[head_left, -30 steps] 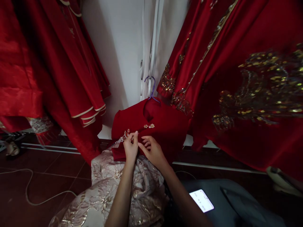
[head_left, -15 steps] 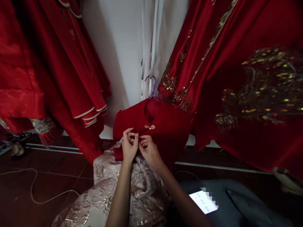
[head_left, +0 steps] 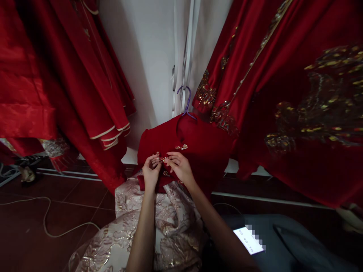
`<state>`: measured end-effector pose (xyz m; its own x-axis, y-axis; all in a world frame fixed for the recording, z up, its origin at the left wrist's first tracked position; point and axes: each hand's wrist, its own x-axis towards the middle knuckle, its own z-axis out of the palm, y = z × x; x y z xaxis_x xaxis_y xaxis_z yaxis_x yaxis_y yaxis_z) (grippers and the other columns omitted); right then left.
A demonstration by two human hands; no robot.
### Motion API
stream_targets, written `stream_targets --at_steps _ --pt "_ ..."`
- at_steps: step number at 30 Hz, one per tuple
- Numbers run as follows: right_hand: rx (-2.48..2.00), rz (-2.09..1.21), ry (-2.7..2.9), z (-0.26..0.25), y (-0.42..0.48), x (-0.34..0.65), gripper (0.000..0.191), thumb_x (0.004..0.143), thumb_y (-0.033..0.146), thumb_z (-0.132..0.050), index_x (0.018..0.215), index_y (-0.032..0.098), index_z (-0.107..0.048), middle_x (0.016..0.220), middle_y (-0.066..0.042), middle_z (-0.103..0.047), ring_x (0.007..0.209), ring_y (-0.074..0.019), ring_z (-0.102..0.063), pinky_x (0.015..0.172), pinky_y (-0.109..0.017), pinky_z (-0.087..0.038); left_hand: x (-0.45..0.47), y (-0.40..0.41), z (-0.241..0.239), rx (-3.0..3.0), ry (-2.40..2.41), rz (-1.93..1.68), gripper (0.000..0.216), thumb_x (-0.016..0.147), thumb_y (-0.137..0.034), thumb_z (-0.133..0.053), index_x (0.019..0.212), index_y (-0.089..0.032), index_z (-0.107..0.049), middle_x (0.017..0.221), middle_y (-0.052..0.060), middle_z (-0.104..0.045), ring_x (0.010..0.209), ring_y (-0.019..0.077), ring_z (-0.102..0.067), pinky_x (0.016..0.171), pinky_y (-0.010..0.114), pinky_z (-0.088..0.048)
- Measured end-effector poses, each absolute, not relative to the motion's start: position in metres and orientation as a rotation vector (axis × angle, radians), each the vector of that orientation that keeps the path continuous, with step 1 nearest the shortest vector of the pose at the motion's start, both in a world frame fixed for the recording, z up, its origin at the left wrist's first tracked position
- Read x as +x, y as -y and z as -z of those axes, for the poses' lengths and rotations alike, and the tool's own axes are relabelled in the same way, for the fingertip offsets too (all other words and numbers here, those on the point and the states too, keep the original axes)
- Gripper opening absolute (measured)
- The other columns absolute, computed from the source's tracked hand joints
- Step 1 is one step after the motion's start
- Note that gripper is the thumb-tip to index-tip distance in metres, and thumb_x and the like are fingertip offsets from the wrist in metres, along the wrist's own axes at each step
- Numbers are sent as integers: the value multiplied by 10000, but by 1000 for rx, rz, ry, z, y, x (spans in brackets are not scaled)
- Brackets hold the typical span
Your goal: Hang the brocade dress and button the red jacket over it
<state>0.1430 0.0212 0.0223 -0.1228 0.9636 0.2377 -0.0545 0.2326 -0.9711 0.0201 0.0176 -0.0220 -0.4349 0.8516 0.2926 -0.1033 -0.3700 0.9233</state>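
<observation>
A red jacket (head_left: 204,143) on a purple hanger (head_left: 187,105) lies before me, with a flower-shaped bead clasp (head_left: 181,147) near its neckline. Lower on its front, my left hand (head_left: 152,170) pinches one side of another beaded clasp (head_left: 162,159). From the other side my right hand (head_left: 180,167) grips the same clasp with thumb and fingertips. Just below the fingers, a third bead ornament (head_left: 166,173) shows on the red cloth. My fingers partly cover the clasp between them, so I cannot tell whether its halves are joined.
Beneath the jacket spreads pale brocade fabric (head_left: 127,215) with a shiny pattern. Red garments (head_left: 104,94) hang at left, and sequined red garments (head_left: 283,87) at right. A lit phone (head_left: 248,240) rests on a dark surface at lower right. A thin cable (head_left: 48,215) curves over the tiled floor.
My hands have drawn slightly apart, and more of the beaded clasp shows between the fingertips. The ornament below them has come into sight. The whole view has shifted a little.
</observation>
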Motion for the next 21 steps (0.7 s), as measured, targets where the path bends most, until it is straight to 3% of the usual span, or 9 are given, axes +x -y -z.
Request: stream_targets --at_steps 8,12,21 --pt "-1001 -920 1568 -14 -37 138 295 736 323 -599 979 161 -563 827 -50 -614 668 -132 -610 446 -190 -490 22 -13 15 1056 -1106 -1833 350 651 -251 -696 978 -138 -643 1050 103 -664 915 168 -642 896 339 -489" --pt "-970 -820 1594 -12 -34 139 264 761 307 -579 983 165 -572 838 -53 -634 662 -123 -614 516 -209 -503 24 -10 11 1101 -1160 -1890 345 648 -289 -711 952 -133 -658 991 97 -684 900 177 -648 878 336 -501" --pt "-977 -834 1520 -11 -29 138 274 780 387 -558 965 184 -568 843 -45 -632 680 -136 -624 487 -207 -487 24 -7 9 1060 -1186 -1882 338 647 -309 -713 928 -128 -661 950 96 -696 852 177 -659 850 336 -519"
